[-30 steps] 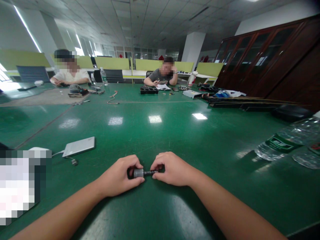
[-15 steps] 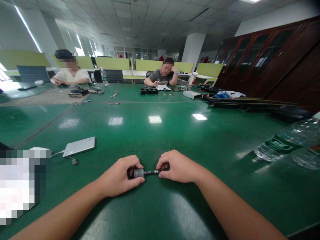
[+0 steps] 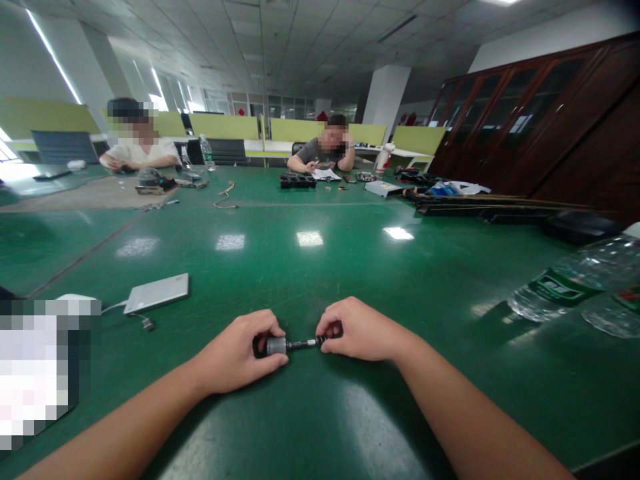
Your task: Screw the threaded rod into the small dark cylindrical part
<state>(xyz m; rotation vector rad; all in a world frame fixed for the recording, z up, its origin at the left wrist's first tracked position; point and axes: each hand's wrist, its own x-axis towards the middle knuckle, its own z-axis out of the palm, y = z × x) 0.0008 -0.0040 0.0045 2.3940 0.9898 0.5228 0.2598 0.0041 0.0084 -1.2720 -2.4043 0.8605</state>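
Observation:
My left hand (image 3: pixel 249 352) is wrapped round a short grey metal cylinder with a thin shaft (image 3: pixel 277 345), thumb below and fingers above. The shaft lies level and points right, low over the green table. Its far tip meets a small dark ribbed piece, like a coil spring (image 3: pixel 320 341), which my right hand (image 3: pixel 346 329) pinches between thumb and fingertips. Whether this piece is seated on the shaft or only touches it, I cannot tell. My left palm hides the cylinder's rear end.
A silver box with a cable (image 3: pixel 157 293) lies on the green table (image 3: pixel 280 267) to the left. Clear plastic bottles (image 3: pixel 553 293) lie at the right. Two people sit across the table, near a black tray (image 3: pixel 298 181) and assorted parts.
My right hand has shifted slightly right and up, and more of the dark ribbed piece shows at the shaft's tip. My left hand is nearly still.

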